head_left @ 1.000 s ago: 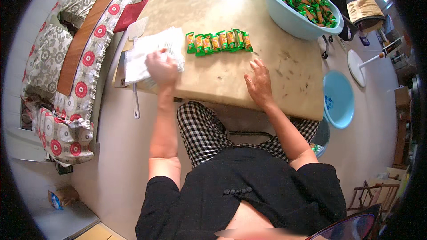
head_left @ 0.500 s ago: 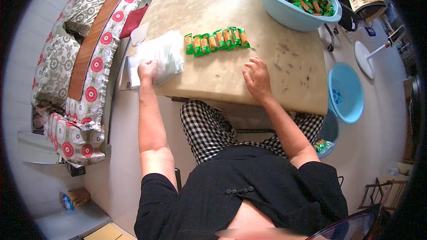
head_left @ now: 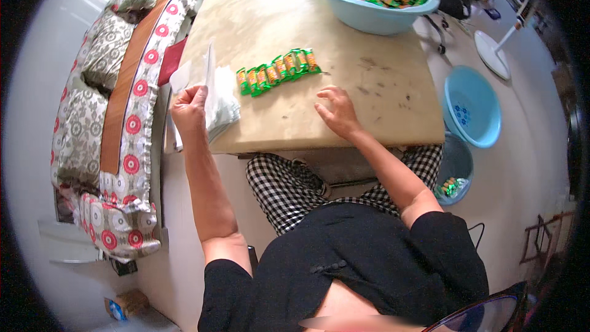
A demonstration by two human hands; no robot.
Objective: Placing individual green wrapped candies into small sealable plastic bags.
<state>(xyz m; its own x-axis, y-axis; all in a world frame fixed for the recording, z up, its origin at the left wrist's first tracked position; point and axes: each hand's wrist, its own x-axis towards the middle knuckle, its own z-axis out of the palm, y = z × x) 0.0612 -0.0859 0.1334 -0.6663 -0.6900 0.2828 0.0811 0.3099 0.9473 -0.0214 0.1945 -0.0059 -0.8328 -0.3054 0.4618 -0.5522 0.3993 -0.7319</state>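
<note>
My left hand is closed, pinching the edge of a clear plastic bag that stands up from the pile. Beneath it, a stack of clear plastic bags lies at the table's left edge. A slanting row of several small snack packets, green and orange, rests on the table between my hands. To the right of that row, my right hand is over the tabletop, its fingers loosely bent, thumb apart, holding nothing.
A light-blue basin heaped with similar packets stands at the table's far right. On the floor to the right are a blue basin and a bucket with packets inside. A sofa with patterned cushions runs along the left.
My left hand has raised a bag's edge from the stack and drawn it leftward. The right hand remains beside the packet row. The whole view has shifted slightly.
</note>
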